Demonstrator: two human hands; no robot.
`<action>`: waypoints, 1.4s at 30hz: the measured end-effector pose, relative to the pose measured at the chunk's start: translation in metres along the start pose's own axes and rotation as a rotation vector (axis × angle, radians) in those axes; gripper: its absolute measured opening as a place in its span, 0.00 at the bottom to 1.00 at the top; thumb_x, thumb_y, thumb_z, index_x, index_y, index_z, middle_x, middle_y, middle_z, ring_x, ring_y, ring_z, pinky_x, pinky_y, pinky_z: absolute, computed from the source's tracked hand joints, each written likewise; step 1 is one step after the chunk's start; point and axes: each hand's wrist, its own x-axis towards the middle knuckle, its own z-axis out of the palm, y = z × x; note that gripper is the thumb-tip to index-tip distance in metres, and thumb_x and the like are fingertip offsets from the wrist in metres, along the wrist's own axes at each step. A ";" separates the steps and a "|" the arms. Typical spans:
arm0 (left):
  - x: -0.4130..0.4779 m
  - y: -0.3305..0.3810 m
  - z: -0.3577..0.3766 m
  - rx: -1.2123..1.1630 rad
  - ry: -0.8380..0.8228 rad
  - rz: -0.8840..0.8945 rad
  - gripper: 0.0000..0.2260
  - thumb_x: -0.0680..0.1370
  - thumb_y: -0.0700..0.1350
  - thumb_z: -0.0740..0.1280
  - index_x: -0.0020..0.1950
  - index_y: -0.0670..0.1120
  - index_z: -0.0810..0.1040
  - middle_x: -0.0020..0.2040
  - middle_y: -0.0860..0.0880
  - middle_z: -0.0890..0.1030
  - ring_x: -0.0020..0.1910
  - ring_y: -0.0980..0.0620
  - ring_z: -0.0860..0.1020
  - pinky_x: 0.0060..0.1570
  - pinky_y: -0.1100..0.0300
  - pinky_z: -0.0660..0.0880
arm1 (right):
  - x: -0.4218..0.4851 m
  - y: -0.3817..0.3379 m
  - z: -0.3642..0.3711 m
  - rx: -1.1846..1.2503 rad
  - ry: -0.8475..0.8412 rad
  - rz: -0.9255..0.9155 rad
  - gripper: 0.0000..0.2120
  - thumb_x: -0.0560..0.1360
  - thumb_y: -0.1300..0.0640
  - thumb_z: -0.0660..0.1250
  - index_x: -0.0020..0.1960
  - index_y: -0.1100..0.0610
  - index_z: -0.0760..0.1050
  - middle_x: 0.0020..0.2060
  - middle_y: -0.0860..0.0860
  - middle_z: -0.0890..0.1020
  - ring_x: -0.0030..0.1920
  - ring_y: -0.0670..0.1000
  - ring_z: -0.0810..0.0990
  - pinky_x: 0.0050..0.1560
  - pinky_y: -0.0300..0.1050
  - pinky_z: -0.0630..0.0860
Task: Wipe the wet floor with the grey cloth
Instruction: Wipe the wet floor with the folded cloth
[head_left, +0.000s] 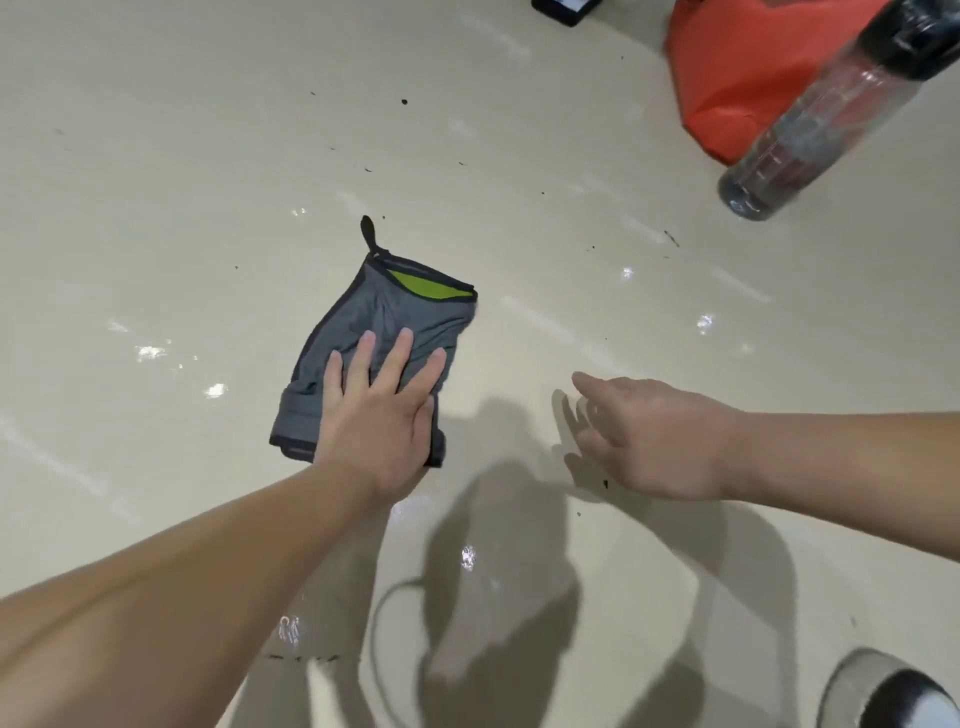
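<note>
A grey cloth (395, 317) with a dark border, a green inner patch and a small black loop lies folded on the glossy beige floor (182, 182). My left hand (382, 410) presses flat on the cloth's near half, fingers straight and spread. My right hand (654, 431) hovers just above the floor to the right of the cloth, fingers relaxed and pointing left, holding nothing. Wet glints and a thin film of water (467, 558) show on the floor below and around the cloth.
A clear plastic bottle with a black cap (810, 130) stands at the upper right before an orange bag (737, 78). A dark object (563, 9) sits at the top edge. A shoe (893, 696) shows at the bottom right. Small dark specks dot the floor.
</note>
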 end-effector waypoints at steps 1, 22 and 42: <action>0.001 0.000 0.001 0.006 0.019 -0.008 0.24 0.84 0.56 0.46 0.82 0.63 0.51 0.84 0.51 0.51 0.82 0.39 0.46 0.78 0.37 0.42 | -0.008 0.001 0.000 0.003 -0.011 0.046 0.17 0.82 0.45 0.56 0.66 0.52 0.63 0.62 0.53 0.75 0.64 0.59 0.74 0.63 0.58 0.73; -0.079 0.083 -0.007 0.092 -0.528 0.320 0.30 0.83 0.62 0.41 0.79 0.57 0.28 0.78 0.49 0.23 0.75 0.36 0.22 0.74 0.32 0.32 | -0.062 0.039 0.091 0.096 0.030 0.011 0.09 0.80 0.46 0.54 0.54 0.50 0.66 0.54 0.48 0.75 0.56 0.56 0.76 0.58 0.56 0.74; -0.133 0.364 0.052 0.103 -0.511 0.534 0.37 0.80 0.69 0.46 0.80 0.56 0.30 0.78 0.49 0.23 0.71 0.37 0.18 0.71 0.29 0.29 | -0.126 0.185 0.238 1.142 0.875 0.155 0.24 0.83 0.63 0.58 0.78 0.52 0.65 0.69 0.40 0.72 0.72 0.40 0.69 0.74 0.45 0.66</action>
